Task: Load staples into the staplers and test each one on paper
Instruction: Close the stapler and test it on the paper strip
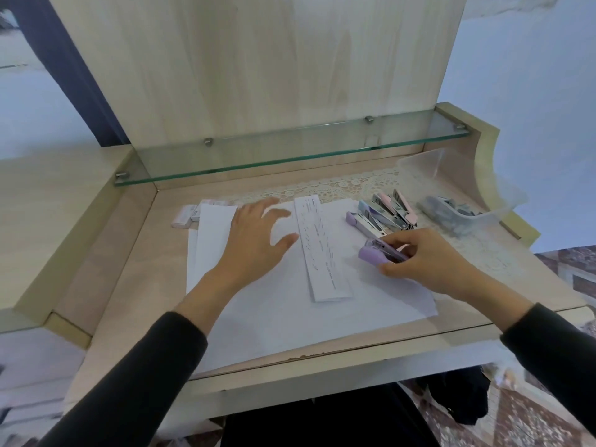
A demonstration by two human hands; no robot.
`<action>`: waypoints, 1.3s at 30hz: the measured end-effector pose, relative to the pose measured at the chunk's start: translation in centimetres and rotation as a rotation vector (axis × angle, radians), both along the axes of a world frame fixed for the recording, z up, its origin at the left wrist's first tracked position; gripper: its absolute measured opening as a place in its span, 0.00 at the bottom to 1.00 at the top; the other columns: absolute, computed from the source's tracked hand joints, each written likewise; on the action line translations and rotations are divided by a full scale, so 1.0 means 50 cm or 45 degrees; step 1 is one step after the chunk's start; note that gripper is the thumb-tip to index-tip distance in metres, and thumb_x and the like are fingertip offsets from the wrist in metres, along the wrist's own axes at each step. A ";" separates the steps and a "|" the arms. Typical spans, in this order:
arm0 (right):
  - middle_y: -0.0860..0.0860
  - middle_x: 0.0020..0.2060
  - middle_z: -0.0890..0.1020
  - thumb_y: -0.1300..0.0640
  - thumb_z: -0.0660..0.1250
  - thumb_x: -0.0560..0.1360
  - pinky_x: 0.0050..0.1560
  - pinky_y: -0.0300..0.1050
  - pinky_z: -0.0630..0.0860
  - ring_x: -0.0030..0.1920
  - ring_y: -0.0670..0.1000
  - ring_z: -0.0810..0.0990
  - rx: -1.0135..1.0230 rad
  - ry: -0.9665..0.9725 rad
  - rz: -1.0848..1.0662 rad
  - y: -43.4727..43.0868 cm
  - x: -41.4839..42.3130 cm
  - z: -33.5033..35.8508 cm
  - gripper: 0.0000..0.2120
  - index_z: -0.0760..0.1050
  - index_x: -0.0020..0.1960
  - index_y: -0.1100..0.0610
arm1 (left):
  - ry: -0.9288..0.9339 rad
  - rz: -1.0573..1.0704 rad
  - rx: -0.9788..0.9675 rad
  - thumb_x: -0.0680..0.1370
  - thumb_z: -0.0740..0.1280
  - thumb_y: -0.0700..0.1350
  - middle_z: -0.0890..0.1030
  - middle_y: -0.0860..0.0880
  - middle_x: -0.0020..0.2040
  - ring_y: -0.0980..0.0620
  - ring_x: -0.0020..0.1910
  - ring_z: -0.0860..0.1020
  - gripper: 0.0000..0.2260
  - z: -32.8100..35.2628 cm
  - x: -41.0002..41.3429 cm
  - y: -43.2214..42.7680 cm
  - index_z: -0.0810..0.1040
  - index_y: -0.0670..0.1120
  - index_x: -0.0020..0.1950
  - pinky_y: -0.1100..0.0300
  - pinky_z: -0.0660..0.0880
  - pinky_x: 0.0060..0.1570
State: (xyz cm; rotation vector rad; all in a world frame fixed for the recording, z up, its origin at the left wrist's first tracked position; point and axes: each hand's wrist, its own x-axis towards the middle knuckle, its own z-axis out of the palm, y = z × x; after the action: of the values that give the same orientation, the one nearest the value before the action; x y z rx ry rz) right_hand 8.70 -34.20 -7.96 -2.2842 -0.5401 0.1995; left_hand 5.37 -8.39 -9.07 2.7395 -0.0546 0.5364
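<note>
My right hand [422, 259] grips a purple stapler [375, 253] low over the right side of the white paper sheets [290, 317]. A folded paper strip [322, 250] full of staple marks lies on the sheets between my hands. My left hand [254, 243] hovers over the sheets with fingers spread, holding nothing. Several more staplers [383, 212], purple, blue and pink, lie in a row just behind my right hand. Small white staple boxes [187, 216] sit at the far left edge of the paper.
A clear plastic tub [458, 195] with more staplers stands at the back right on a lace mat [338, 185]. A glass shelf [290, 150] overhangs the back of the desk. The desk's front edge [306, 366] runs below the paper.
</note>
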 end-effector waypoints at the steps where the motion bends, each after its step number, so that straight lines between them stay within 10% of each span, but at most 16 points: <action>1: 0.56 0.35 0.79 0.63 0.71 0.65 0.33 0.40 0.65 0.29 0.47 0.69 -0.024 0.000 0.006 -0.001 -0.003 0.000 0.10 0.80 0.47 0.62 | 0.053 0.014 0.013 0.76 0.65 0.52 0.66 0.50 0.71 0.48 0.70 0.60 0.18 -0.010 -0.018 0.008 0.73 0.50 0.64 0.48 0.51 0.71; 7: 0.56 0.31 0.69 0.61 0.69 0.67 0.32 0.46 0.60 0.32 0.52 0.65 -0.148 -0.155 0.050 0.024 -0.008 0.002 0.10 0.73 0.41 0.69 | 0.366 0.041 0.018 0.78 0.58 0.57 0.60 0.54 0.74 0.52 0.73 0.54 0.21 -0.052 -0.100 0.019 0.65 0.56 0.70 0.47 0.45 0.72; 13: 0.53 0.30 0.77 0.49 0.65 0.73 0.37 0.46 0.74 0.32 0.57 0.76 -0.216 -0.392 0.065 0.087 -0.008 -0.007 0.18 0.71 0.36 0.65 | 0.321 0.018 0.034 0.77 0.59 0.60 0.63 0.56 0.72 0.54 0.70 0.58 0.21 -0.044 -0.117 -0.007 0.67 0.57 0.68 0.53 0.54 0.69; 17: 0.48 0.29 0.69 0.45 0.56 0.77 0.30 0.42 0.64 0.32 0.50 0.70 -0.269 -0.505 -0.001 0.123 0.000 -0.017 0.22 0.63 0.31 0.58 | 0.244 0.056 -0.073 0.71 0.58 0.56 0.63 0.52 0.72 0.51 0.70 0.59 0.22 -0.030 -0.128 0.011 0.72 0.52 0.64 0.50 0.53 0.71; 23: 0.54 0.35 0.72 0.46 0.55 0.78 0.32 0.41 0.64 0.42 0.56 0.73 -0.293 -0.492 -0.144 0.126 0.038 -0.038 0.21 0.57 0.30 0.54 | 0.468 0.386 -0.013 0.74 0.60 0.63 0.43 0.47 0.76 0.45 0.74 0.42 0.32 -0.034 -0.155 0.035 0.54 0.54 0.74 0.44 0.44 0.71; 39: 0.57 0.54 0.78 0.44 0.62 0.75 0.47 0.46 0.73 0.51 0.56 0.77 -0.361 -0.487 -0.235 0.106 0.068 -0.021 0.19 0.79 0.51 0.59 | 0.472 0.308 -0.197 0.73 0.62 0.64 0.49 0.50 0.76 0.50 0.75 0.43 0.34 -0.043 -0.147 0.029 0.57 0.52 0.74 0.52 0.45 0.73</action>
State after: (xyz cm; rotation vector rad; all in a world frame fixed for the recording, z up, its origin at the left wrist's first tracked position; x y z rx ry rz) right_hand 12.08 -28.88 -9.01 -2.6513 -0.5128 -0.2752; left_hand -2.00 -6.92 -11.23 2.6591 0.3964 0.0793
